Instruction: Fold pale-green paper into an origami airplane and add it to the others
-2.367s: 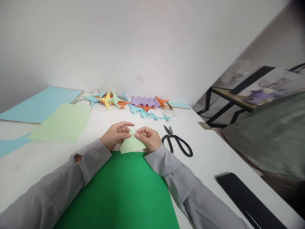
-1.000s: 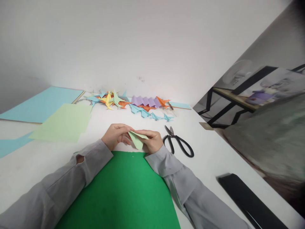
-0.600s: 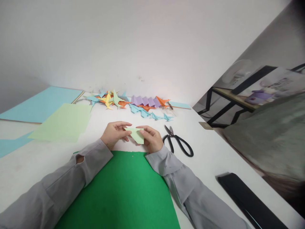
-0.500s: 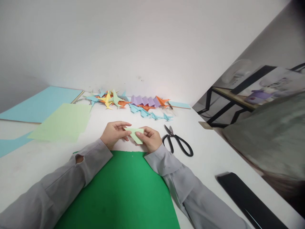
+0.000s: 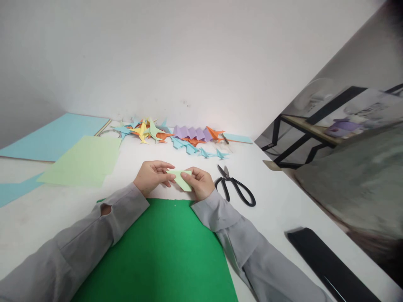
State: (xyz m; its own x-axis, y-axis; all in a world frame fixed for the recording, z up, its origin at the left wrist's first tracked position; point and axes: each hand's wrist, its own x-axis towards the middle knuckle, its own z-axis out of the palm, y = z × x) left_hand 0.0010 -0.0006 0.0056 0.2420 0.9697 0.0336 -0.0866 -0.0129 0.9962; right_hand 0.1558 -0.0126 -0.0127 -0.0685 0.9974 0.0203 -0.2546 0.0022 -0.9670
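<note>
Pinching folded pale-green paper, both hands curl partly closed.

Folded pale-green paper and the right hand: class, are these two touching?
Touching. The head view shows the right hand with its thumb laid across the face of the folded pale-green paper.

Just past the far edge of the green sheet, the left hand and right hand pinch a folded light-green paper. Black-handled scissors lie right of that edge, blades slightly parted. Well beyond the sheet sit colourful origami figures and purple pleated paper.
</note>
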